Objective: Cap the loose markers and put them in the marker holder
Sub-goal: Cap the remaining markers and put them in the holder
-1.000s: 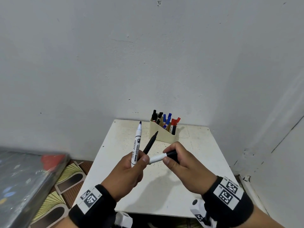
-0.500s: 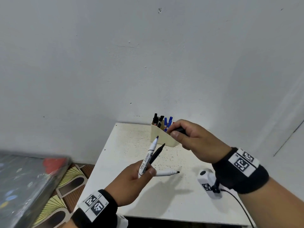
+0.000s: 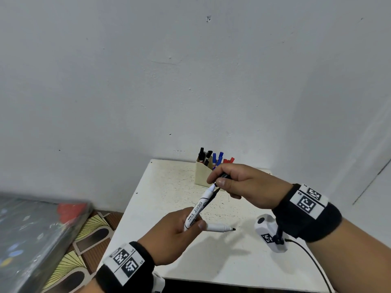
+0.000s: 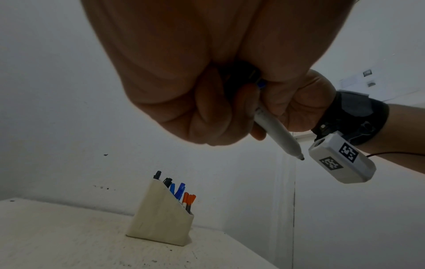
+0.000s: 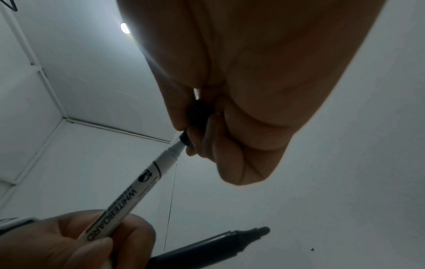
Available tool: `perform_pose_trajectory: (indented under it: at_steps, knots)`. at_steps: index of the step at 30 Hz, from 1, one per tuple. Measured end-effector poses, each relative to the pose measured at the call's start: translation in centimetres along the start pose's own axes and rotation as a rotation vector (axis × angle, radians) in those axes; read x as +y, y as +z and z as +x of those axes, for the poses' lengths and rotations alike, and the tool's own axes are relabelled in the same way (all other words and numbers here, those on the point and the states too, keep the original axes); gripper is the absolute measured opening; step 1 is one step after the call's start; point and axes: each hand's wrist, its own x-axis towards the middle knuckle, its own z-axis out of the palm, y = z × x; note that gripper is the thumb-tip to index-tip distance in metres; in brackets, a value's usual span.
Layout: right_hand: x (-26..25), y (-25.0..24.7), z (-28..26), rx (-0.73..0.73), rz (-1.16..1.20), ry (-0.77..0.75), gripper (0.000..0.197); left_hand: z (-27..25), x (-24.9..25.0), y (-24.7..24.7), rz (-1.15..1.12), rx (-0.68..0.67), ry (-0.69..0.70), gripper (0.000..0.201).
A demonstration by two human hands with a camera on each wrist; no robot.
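The right hand (image 3: 249, 185) pinches a black cap (image 5: 187, 139) onto the light, rigid whiteboard marker (image 3: 200, 206), which the left hand (image 3: 173, 235) grips mid-barrel at centre frame alongside two more uncapped markers.

three cameras, one scene
head view looks down at the bench (image 3: 160, 187); both wrist views look up close under palms; all share the whiteboard marker (image 3: 198, 208).

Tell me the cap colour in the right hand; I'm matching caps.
Black cap, clearest in the right wrist view.
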Motion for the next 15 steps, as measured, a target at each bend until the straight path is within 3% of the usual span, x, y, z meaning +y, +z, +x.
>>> perform_pose_trajectory:
  at_steps: [11,15]
  knots:
    - [-0.5,0.5,-0.5,-0.091,-0.261,0.024,0.013,0.7,0.5,0.1,-0.038,-0.055,-0.054,0.036]
    - [0.0,1.3,-0.4,-0.067,-0.188,0.01,0.012,1.0,0.6,0.1,-0.101,-0.061,-0.058,0.04]
